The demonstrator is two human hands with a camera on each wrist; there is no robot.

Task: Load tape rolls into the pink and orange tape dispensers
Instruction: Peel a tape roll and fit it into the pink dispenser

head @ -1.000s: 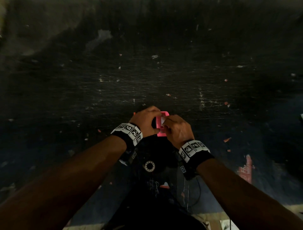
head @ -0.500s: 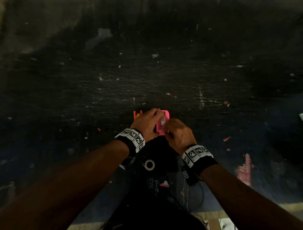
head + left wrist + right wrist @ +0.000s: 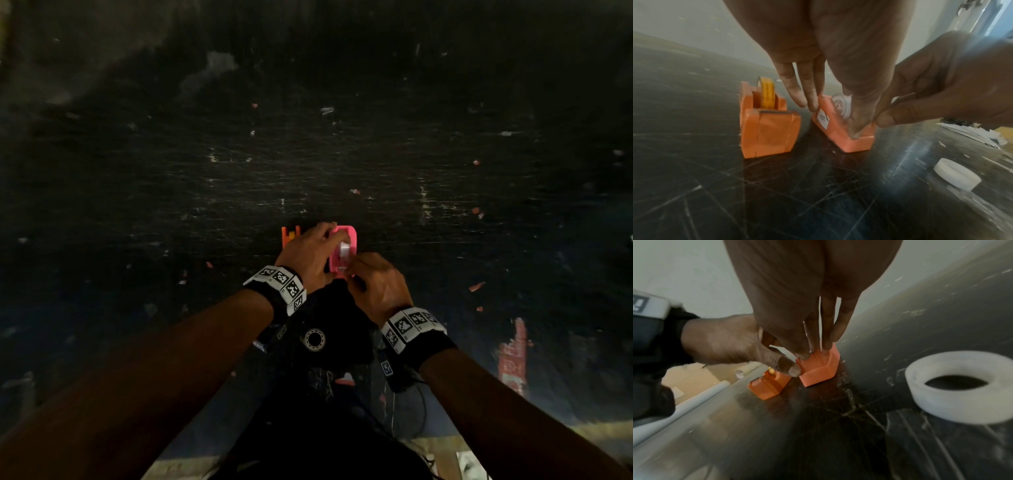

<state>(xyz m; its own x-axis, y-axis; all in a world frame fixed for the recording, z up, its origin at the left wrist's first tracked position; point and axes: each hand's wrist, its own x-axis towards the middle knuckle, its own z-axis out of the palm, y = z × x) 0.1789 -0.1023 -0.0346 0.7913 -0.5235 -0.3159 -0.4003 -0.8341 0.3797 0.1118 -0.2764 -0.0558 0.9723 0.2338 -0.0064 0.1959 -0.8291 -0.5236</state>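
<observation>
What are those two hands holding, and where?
The left hand steadies the pink tape dispenser by its sides. The right hand pinches something at its near end, probably the tape end; too blurred to tell.

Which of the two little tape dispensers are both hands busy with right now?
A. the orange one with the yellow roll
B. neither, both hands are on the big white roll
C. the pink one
C: the left hand and right hand both meet on the pink dispenser, while the orange dispenser with its yellow roll stands untouched beside it.
</observation>
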